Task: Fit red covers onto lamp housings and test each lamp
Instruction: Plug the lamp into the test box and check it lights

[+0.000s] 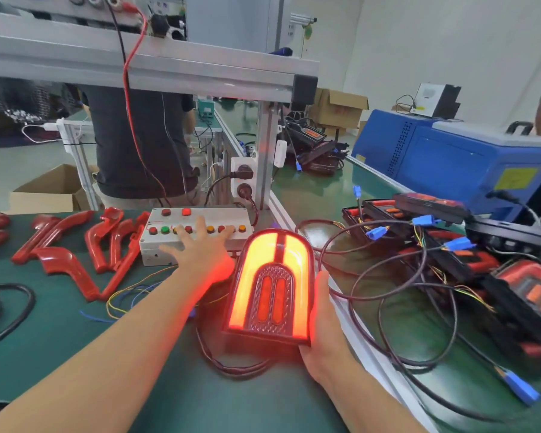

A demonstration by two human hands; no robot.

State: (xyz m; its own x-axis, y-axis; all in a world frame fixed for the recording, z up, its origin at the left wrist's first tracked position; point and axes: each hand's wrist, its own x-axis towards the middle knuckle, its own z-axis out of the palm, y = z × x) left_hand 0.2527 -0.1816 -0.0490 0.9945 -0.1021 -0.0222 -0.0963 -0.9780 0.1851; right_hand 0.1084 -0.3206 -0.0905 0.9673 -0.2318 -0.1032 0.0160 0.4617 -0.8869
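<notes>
A lamp (270, 284) with its red cover fitted glows bright orange-red at the middle of the green bench. My right hand (320, 317) holds it from the right side and underneath, fingers curled round its edge. My left hand (200, 245) lies spread with straight fingers over the grey test box (156, 248), its fingertips on the row of coloured buttons. Several loose red covers (75, 245) lie on the bench to the left. A dark cable (231, 364) runs out from under the lamp.
A pile of finished lamps with blue connectors and tangled cables (450, 260) fills the bench to the right. A blue machine (450, 154) stands behind it. An aluminium frame post (267, 157) rises behind the box. Another person (144, 142) stands beyond the bench.
</notes>
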